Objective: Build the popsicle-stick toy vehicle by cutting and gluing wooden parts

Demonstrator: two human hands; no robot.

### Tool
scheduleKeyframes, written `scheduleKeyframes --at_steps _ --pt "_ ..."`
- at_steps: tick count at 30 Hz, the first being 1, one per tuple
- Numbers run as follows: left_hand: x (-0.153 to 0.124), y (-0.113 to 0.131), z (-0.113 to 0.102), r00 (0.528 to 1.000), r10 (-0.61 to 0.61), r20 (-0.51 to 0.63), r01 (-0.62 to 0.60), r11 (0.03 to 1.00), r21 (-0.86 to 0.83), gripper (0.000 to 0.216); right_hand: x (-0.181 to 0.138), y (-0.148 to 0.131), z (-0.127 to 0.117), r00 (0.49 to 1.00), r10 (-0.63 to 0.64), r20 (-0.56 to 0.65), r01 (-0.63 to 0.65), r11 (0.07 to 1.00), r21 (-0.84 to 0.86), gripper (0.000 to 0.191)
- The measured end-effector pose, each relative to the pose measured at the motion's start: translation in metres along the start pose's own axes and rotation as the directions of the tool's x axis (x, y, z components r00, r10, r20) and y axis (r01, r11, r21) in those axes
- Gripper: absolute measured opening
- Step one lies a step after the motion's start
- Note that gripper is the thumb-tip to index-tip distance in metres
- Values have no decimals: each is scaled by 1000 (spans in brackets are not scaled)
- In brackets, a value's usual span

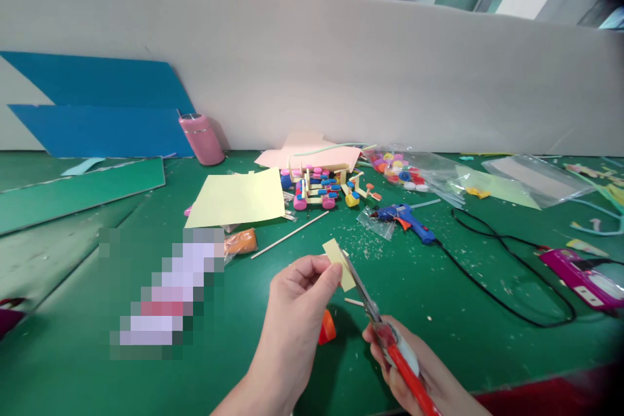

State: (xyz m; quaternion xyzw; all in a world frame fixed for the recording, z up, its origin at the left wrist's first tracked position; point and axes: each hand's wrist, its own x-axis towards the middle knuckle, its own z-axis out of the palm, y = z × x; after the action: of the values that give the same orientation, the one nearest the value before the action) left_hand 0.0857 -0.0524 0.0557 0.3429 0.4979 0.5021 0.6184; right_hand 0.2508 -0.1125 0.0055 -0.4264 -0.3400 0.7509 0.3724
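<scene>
One pair of red-handled scissors (390, 339) is gripped in the person's right hand (429, 359), its blades by one little yellow paper strip (334, 251) that the left hand (299, 299) pinches over the green table (468, 315). From where I stand I count one blue glue gun (414, 225), one big yellow sheet (236, 198) and two blue boards (110, 81). One clear bag (433, 168) has lots of bright little pieces (403, 175) in it, and I can't see inside the one pink cup (203, 142).
</scene>
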Motion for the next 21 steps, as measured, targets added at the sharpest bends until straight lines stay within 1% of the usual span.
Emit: scheduleKeyframes --at_steps 4,7,10,14,19,21 --pt "0 0 1 1000 -4 -1 4 1000 -4 15 -3 4 2 998 61 0 -61 995 79 39" --pt "1 0 1 1000 2 -5 -2 1000 -3 15 -2 10 0 999 34 -4 -34 997 71 41" --pt "1 0 0 1000 2 -3 -2 1000 4 15 0 18 -5 1000 -2 -31 5 997 78 48" --pt "0 1 0 1000 -6 8 6 1000 2 15 0 23 -12 999 31 5 -32 993 111 52" --pt "0 1 1 999 -20 30 21 999 -47 15 2 22 -7 998 1 -64 4 997 83 49" --pt "1 0 1 999 -26 40 28 998 -55 16 6 23 -6 998 4 -68 0 998 67 48"
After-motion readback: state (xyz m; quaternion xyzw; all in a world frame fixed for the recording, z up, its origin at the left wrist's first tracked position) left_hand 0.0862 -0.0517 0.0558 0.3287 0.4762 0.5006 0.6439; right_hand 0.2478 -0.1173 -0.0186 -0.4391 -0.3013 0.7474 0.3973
